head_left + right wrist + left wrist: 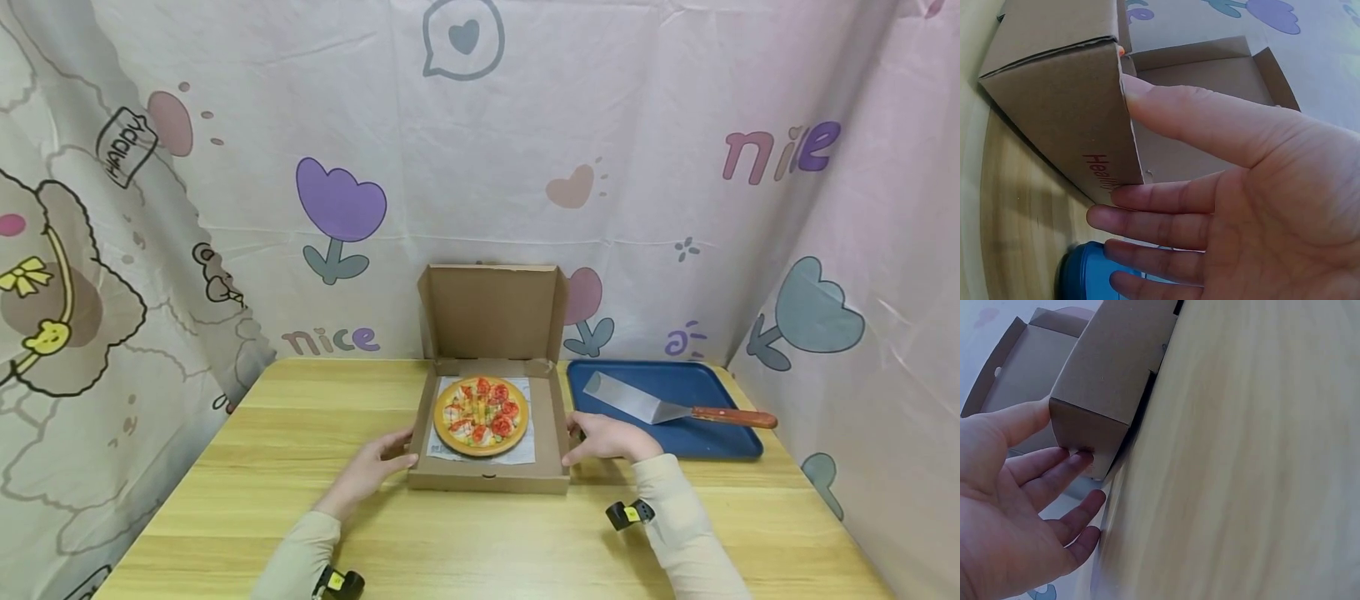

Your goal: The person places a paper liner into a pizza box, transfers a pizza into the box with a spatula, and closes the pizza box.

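An open cardboard pizza box [487,484] sits on the table with its lid raised at the back. Inside, a round pizza [482,417] with red and white toppings lies on a printed paper sheet [527,454]. At the box's left front corner, my left hand [371,467] holds the side wall, thumb at the upper edge and fingertips against the outer side in the left wrist view. On the opposite side, my right hand [609,437] holds the right wall. Its thumb rests over the rim, its fingers along the outside, beside red lettering [1096,170].
A blue tray [731,447] lies right of the box, with a wooden-handled metal turner [630,402] across it. Patterned cloth [480,167] hangs behind and along both sides of the wood-grain table [300,417].
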Demonstrator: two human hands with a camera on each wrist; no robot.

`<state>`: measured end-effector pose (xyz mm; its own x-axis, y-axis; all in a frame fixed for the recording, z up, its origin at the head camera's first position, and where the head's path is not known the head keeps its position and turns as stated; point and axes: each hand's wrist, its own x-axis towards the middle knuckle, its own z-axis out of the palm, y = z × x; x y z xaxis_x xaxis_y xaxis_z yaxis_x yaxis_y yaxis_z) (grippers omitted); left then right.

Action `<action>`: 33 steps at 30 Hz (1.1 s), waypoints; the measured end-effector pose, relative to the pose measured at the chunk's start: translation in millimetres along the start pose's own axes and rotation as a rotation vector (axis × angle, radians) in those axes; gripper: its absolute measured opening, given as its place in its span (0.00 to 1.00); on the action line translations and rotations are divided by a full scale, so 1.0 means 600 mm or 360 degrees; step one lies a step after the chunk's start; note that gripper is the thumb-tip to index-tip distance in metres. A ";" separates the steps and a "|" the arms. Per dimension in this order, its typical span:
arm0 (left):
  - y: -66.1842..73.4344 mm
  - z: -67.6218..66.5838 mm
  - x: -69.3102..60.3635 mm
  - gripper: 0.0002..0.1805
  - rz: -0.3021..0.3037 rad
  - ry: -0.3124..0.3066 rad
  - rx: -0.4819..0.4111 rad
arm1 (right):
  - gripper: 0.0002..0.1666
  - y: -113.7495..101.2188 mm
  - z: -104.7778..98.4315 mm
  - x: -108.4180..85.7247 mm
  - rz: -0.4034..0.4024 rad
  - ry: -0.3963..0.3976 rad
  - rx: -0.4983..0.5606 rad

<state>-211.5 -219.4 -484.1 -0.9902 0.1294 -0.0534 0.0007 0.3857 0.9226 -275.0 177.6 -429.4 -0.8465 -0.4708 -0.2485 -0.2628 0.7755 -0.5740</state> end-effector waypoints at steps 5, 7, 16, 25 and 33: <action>0.003 0.000 0.000 0.33 -0.0001 -0.0001 -0.0007 | 0.32 0.005 -0.004 0.005 -0.0022 0.0004 -0.0030; 0.005 -0.002 0.000 0.33 -0.0006 -0.0008 -0.0011 | 0.34 0.008 -0.006 0.009 -0.0038 0.0001 -0.0031; 0.039 -0.041 0.019 0.37 0.0011 -0.0071 0.0204 | 0.42 0.009 -0.036 0.025 -0.0103 0.0222 -0.0028; 0.151 -0.084 0.124 0.47 0.0026 0.0011 0.0239 | 0.52 -0.023 -0.105 0.095 -0.0001 0.0647 0.0225; 0.218 -0.092 0.191 0.44 0.0041 0.0135 0.0158 | 0.52 -0.049 -0.148 0.124 0.0016 0.0790 0.0269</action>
<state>-332.7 -204.5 -348.3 -0.9979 0.0642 0.0063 0.0360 0.4723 0.8807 -371.2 157.1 -362.0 -0.9769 -0.1757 0.1216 -0.2098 0.6811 -0.7015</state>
